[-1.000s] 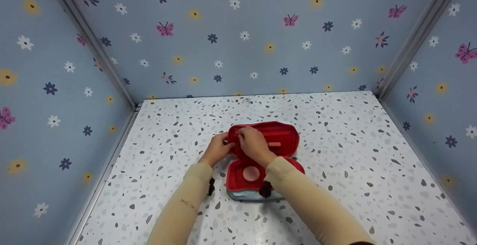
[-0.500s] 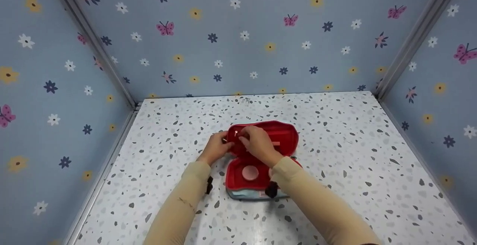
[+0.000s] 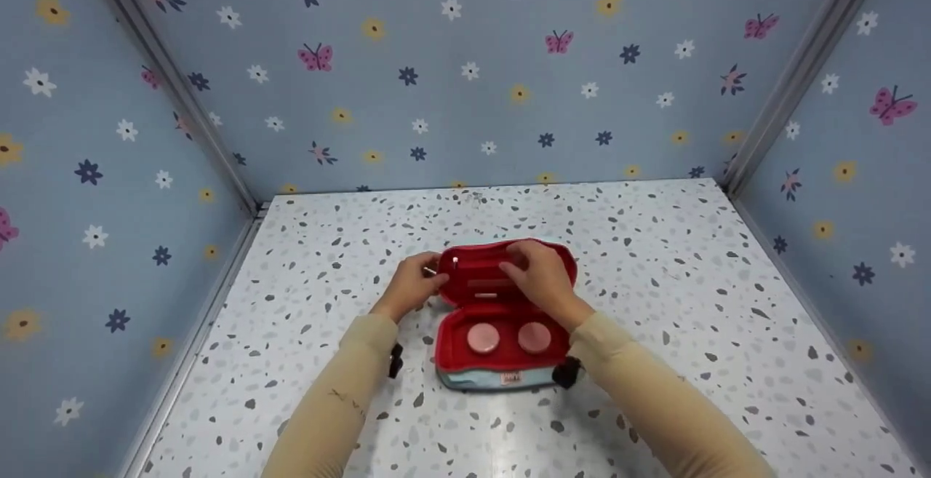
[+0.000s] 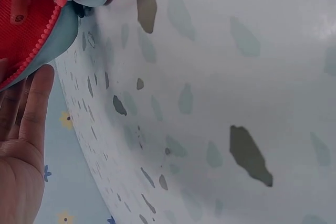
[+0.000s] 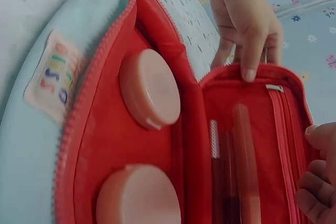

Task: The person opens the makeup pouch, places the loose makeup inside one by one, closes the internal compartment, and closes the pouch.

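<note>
A light-blue makeup bag [image 3: 473, 378] with a red lining lies unzipped and spread flat, its lid folded back. Two round pink compacts [image 5: 149, 87] sit in the near half. Slim tubes [image 5: 247, 156] stand in a mesh pocket of the lid, beside a red inner zipper whose pull [image 5: 274, 87] is at the left end. My left hand [image 3: 409, 287] pinches the lid's left edge, thumb inside and fingers behind. My right hand [image 3: 542, 278] hovers over the lid's right part, fingers loosely bent; its thumb [image 5: 317, 136] is near or on the lid's rim.
The speckled white tabletop [image 3: 349, 230] surrounds the bag. Blue flowered panels [image 3: 465, 70] rise behind and on both sides, with metal corner posts [image 3: 174, 92]. A cloth label [image 5: 55, 74] is on the bag's front.
My right hand has left the inner zipper's left end and moved right across the lid, uncovering the pull, tubes and second compact. My left hand has stayed on the lid's edge.
</note>
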Available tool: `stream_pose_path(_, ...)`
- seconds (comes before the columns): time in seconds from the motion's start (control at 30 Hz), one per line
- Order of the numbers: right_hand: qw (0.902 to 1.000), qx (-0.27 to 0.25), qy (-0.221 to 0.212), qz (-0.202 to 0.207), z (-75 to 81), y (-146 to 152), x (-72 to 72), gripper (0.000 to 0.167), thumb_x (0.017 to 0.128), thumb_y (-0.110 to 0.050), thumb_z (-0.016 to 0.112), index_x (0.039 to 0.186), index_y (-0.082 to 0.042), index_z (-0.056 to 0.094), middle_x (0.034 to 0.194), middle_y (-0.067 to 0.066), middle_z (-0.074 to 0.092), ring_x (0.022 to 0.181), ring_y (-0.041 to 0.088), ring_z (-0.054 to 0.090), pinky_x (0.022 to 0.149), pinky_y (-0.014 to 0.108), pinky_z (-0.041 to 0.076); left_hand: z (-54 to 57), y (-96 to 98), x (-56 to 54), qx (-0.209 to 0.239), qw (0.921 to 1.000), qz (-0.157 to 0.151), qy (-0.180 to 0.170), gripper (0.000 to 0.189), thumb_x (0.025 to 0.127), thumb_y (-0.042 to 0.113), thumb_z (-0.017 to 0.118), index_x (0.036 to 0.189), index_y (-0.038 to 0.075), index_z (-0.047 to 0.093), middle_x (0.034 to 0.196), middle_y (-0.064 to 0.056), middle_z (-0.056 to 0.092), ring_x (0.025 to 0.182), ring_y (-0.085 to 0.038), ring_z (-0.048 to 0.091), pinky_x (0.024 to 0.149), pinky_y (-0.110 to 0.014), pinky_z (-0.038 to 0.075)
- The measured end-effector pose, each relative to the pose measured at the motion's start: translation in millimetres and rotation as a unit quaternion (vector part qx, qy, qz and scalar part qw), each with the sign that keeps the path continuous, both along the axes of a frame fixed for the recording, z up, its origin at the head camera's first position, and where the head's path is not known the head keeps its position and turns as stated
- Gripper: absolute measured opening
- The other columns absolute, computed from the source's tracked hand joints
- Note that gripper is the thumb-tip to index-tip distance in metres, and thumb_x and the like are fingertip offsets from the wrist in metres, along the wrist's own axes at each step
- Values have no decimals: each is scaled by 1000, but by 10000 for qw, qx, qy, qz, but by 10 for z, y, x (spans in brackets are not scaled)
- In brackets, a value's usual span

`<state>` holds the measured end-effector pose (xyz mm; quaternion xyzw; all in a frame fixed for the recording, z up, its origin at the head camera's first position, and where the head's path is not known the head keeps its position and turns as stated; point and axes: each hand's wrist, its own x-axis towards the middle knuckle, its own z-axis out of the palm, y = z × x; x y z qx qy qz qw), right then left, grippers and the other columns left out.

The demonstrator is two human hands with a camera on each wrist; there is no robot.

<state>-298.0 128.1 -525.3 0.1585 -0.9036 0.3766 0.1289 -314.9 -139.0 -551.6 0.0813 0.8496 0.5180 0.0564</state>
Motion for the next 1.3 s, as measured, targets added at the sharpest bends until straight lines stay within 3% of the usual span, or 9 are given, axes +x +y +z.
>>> stream_pose_path(0.1,9997,-165,119,-130,-9,120,10,24,99,-13,81,120,-2,76,109,14,79,94,25,74,89,42,66,15,-40,16,-50,9999,-88,34,33,104,7,70,137,6,71,118,-15,75,92,-22,75,76,-38,65)
stream_pose_path(0.33,9955,-352,733,-486,37,376,-19,21,98,-13,81,113,2,77,99,18,78,87,31,74,82,46,65,45,-164,57,-204,9992,-345,49,36,104,8,70,140,7,70,117,-15,74,90,-30,72,62,-27,56)
stream_pose_path(0.47,9929,-420,737,-829,57,547,-49,22,99,-16,80,111,2,78,92,18,75,82,32,73,78,46,63,53,-206,84,-238,9979,-593,105,37,104,8,69,141,4,69,121,-17,73,91,-25,72,66,-26,59)
stream_pose_path(0.6,9916,-508,218,-1166,38,716,-61,25,101,-22,77,110,1,79,90,17,74,82,30,70,74,39,58,52,-224,109,-210,9972,-717,100,35,104,7,69,138,2,70,123,-19,73,93,-21,72,71,-28,62)
stream_pose_path(0.7,9897,-612,-307,-1254,1,823,-64,28,103,-27,74,108,0,79,92,17,74,83,29,68,71,32,53,54,-228,120,-138,9971,-755,21,33,104,8,68,137,3,70,122,-19,73,90,-21,71,68,-27,61)
stream_pose_path(0.87,9852,-656,-1074,-1160,-84,956,-84,35,107,-34,69,108,0,79,96,15,76,86,24,64,70,26,49,62,-248,118,-232,9958,-881,-25,35,106,10,67,140,2,68,116,-19,72,81,-16,65,63,-26,57)
stream_pose_path(0.97,9809,-687,-1493,-1037,-111,1014,-95,42,108,-41,66,110,-1,78,90,11,72,80,19,61,67,26,49,73,-263,112,-237,9951,-956,-123,37,107,11,61,142,2,66,113,-17,72,80,-14,63,65,-28,57)
stream_pose_path(1.1,9714,-755,-2069,-887,-131,1074,-101,49,109,-49,60,103,-3,75,76,2,60,68,14,54,60,26,49,100,-263,114,-49,9951,-847,-504,43,105,13,49,142,2,66,103,-14,71,77,-15,62,66,-28,57)
stream_pose_path(1.3,9488,-1072,-2875,-748,-138,1126,-89,58,110,-56,55,95,-2,71,70,1,60,61,11,56,58,25,53,127,-215,112,185,9944,-730,-746,42,117,28,39,132,2,69,89,-10,67,70,-16,62,58,-25,54)
